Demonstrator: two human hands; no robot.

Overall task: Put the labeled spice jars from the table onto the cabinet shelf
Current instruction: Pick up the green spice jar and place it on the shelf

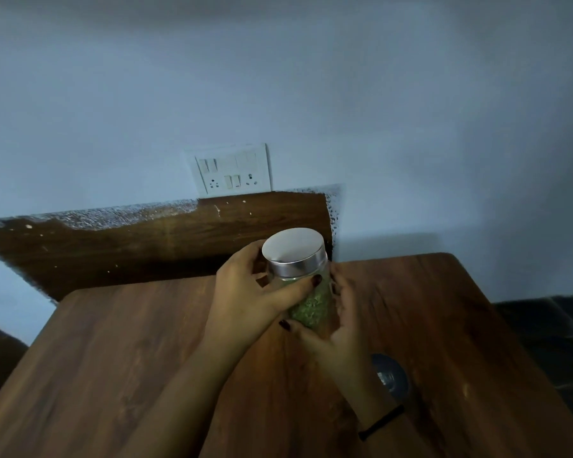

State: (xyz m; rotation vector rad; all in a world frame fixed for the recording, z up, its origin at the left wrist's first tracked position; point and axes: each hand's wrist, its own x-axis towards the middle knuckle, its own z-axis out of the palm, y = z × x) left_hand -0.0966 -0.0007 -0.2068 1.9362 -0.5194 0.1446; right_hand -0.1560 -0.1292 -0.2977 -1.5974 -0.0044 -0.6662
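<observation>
Both hands grip one clear glass spice jar (306,292) near the table's (129,358) far edge. The left hand (245,292) curls round its upper part and the right hand (339,322) cups its lower side, hiding the base. The jar has a silver lid (293,251) and is about half full of green dried flakes. A second silver-topped jar (392,376) stands nearer the right edge, partly behind the right forearm.

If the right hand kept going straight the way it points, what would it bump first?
The right hand, holding the jar, would likely meet the wall beyond the table; depth is unclear.
</observation>
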